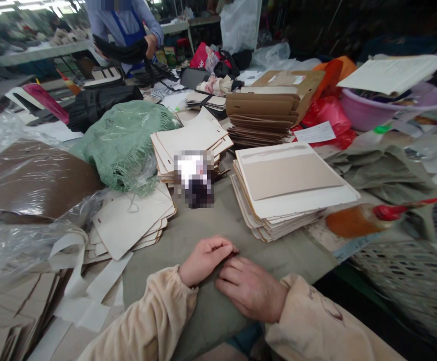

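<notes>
My left hand (pixel 207 258) and my right hand (pixel 253 288) meet over an olive-green cloth (pixel 184 228) at the table's near edge. The left fingers are bent and pressed together, with the thumb against the index finger. Close beside them, the right fingers curl inward and their tips point down. Anything pinched there is hidden. Just beyond my right hand lies a stack of cream boards (pixel 297 200) with a tan panel (pixel 293 170) on top. Left of my hands, cream cut panels (pixel 135 215) are fanned out near a pale fabric strip (pixel 94 313).
A glue bottle with a red nozzle (pixel 357 219) lies at right above a plastic crate (pixel 402 271). Brown panels (pixel 261 113), a green fringed cloth (pixel 124 135), a plastic-wrapped brown bundle (pixel 33 175) and a purple basin (pixel 384 113) stand around. A co-worker (pixel 128 30) holds black material.
</notes>
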Tool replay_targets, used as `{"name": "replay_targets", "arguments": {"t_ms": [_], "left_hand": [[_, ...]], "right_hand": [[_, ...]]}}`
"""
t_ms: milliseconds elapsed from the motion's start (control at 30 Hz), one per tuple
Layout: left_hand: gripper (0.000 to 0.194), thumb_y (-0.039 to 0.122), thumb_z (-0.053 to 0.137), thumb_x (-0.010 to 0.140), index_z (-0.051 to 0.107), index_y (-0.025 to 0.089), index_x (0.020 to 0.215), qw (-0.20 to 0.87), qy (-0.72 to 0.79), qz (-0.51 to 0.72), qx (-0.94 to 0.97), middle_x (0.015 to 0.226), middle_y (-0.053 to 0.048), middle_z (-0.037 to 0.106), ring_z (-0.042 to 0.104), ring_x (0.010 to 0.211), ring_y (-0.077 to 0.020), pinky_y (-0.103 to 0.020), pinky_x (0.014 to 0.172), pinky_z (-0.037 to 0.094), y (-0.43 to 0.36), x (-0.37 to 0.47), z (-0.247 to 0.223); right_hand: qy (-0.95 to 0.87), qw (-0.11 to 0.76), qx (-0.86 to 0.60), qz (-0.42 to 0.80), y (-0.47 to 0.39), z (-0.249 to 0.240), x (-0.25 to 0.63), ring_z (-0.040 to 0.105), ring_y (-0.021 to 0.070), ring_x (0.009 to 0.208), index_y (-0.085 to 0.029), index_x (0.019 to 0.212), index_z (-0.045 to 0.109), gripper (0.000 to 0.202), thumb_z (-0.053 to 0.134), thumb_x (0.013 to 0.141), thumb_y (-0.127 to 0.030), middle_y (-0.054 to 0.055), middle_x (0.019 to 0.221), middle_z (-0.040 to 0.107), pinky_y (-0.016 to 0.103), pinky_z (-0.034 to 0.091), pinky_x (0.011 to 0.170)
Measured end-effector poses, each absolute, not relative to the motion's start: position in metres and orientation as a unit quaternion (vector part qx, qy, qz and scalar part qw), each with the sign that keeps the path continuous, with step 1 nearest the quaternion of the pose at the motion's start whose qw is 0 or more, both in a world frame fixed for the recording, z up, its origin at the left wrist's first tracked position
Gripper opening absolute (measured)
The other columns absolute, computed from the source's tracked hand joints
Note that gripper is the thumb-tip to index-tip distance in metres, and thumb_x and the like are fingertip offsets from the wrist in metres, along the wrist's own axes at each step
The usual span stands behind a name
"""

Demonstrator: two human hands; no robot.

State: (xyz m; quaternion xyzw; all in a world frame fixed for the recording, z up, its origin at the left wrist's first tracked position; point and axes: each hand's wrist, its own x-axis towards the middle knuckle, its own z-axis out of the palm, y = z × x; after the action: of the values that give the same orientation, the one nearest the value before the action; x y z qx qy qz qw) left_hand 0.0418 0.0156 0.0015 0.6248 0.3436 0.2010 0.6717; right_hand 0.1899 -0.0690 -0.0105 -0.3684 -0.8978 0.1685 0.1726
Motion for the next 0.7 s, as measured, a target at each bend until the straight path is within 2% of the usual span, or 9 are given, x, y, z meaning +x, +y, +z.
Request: {"name": "replay_targets", "arguments": {"t_ms": [167, 333, 533, 700], "left_hand": [[0.026, 0.034, 0.06, 0.084, 0.071, 0.012, 0.088, 0.641, 0.288, 0.199, 0.683, 0.091, -0.01, 0.066, 0.06, 0.088, -0.0182, -0.032, 0.084, 0.047, 0.016, 0.041, 0.0], [0.021, 0.032, 0.064, 0.081, 0.071, 0.012, 0.081, 0.656, 0.266, 0.199, 0.678, 0.088, -0.009, 0.065, 0.06, 0.084, -0.0164, -0.03, 0.082, 0.048, 0.015, 0.041, 0.001], [0.023, 0.035, 0.074, 0.07, 0.068, 0.012, 0.067, 0.685, 0.247, 0.224, 0.647, 0.078, -0.006, 0.062, 0.062, 0.079, -0.017, -0.029, 0.077, 0.049, 0.017, 0.042, -0.006], [0.03, 0.04, 0.078, 0.063, 0.064, 0.013, 0.065, 0.723, 0.223, 0.232, 0.612, 0.077, -0.002, 0.059, 0.064, 0.086, -0.0201, -0.032, 0.079, 0.049, 0.021, 0.039, -0.015]], "right_hand": [[-0.894, 0.178, -0.374, 0.17, -0.069, -0.01, 0.189, 0.047, 0.0237, 0.1, -0.014, 0.105, 0.061, 0.022, 0.049, 0.086, -0.016, 0.009, 0.099, 0.06, 0.039, 0.041, 0.091], [-0.89, 0.2, -0.372, 0.169, -0.073, -0.014, 0.186, 0.051, 0.0221, 0.098, -0.015, 0.104, 0.061, 0.024, 0.049, 0.083, -0.014, 0.009, 0.097, 0.061, 0.037, 0.042, 0.089], [-0.899, 0.235, -0.358, 0.09, -0.071, -0.033, 0.179, 0.053, 0.0175, 0.075, -0.019, 0.084, 0.061, 0.015, 0.049, 0.078, -0.011, 0.003, 0.077, 0.061, 0.029, 0.044, 0.068], [-0.906, 0.241, -0.345, 0.042, -0.064, -0.049, 0.172, 0.054, 0.017, 0.068, -0.021, 0.085, 0.062, 0.011, 0.053, 0.079, -0.02, 0.002, 0.074, 0.061, 0.027, 0.045, 0.061]]}}
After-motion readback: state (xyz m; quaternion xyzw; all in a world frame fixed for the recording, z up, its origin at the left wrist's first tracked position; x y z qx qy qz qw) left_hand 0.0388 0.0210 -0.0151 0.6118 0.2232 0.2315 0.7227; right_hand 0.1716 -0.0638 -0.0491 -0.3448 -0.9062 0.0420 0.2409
